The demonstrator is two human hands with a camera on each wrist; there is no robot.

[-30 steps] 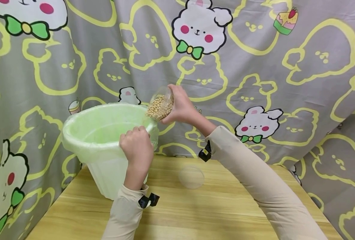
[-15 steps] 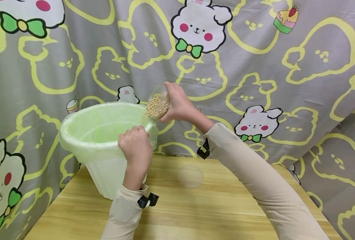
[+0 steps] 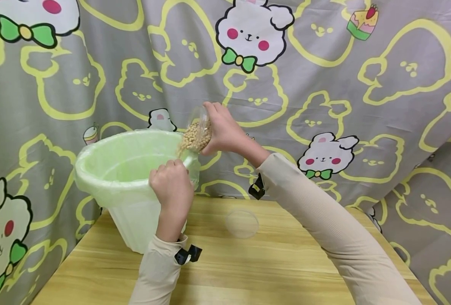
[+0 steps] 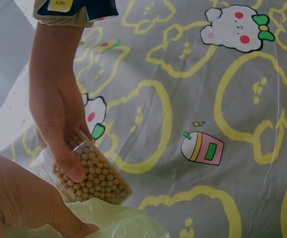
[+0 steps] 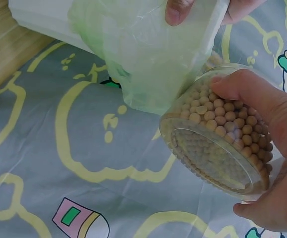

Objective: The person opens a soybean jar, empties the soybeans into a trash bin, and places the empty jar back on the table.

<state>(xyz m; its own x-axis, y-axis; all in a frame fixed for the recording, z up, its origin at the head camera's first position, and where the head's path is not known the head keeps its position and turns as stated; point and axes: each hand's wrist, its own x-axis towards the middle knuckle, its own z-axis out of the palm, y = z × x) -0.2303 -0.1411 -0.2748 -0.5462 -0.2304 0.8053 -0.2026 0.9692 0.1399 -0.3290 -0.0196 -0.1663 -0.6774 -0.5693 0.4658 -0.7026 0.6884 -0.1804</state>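
Note:
My right hand grips a clear jar of round beige beans, tilted with its mouth toward the trash can. Some beans spill from the mouth over the can's right rim. The white trash can stands on the table, lined with a pale green plastic bag folded over its rim. My left hand grips the near right rim through the bag, fingers curled over it. In the left wrist view the jar sits just beyond the left hand, close over the bag's edge.
A clear round lid lies on the wooden table, right of the can. A grey curtain with cartoon prints hangs behind and at both sides.
My right hand has moved slightly left and tipped the jar further, and beans now tumble from its mouth. The left hand keeps its grip on the rim.

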